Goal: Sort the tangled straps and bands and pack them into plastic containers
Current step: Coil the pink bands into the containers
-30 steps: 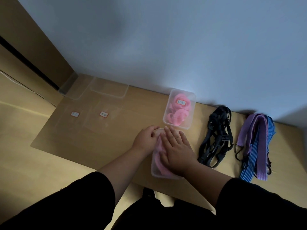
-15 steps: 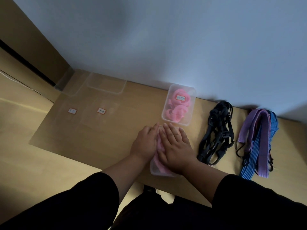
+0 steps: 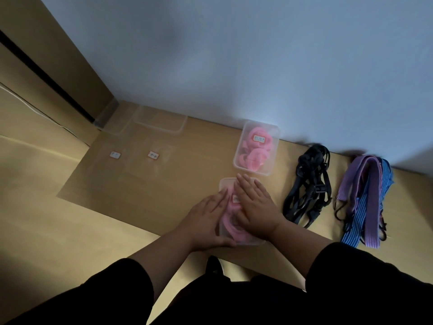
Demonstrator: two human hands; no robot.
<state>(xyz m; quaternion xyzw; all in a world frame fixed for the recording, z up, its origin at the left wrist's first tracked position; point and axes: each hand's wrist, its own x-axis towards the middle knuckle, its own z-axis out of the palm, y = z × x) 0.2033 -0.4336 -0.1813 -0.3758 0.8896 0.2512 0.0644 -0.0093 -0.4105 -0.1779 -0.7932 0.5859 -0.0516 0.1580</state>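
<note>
Both hands are pressing, fingers flat, on the lidded box (image 3: 225, 184) of pink bands: left hand (image 3: 206, 221), right hand (image 3: 255, 207). Its long axis is running along the fingers; black straps (image 3: 309, 184) are lying nearer the right hand.

A tan wooden surface (image 3: 178, 191) runs along a pale wall. At its far left corner lie empty clear plastic containers (image 3: 159, 121). Toward the middle sit two clear plastic containers holding pink bands, one at the far edge (image 3: 257, 147), one at the near edge (image 3: 230, 228). Rightward lie tangled black straps (image 3: 309, 184), then purple and blue striped straps (image 3: 365, 200).
</note>
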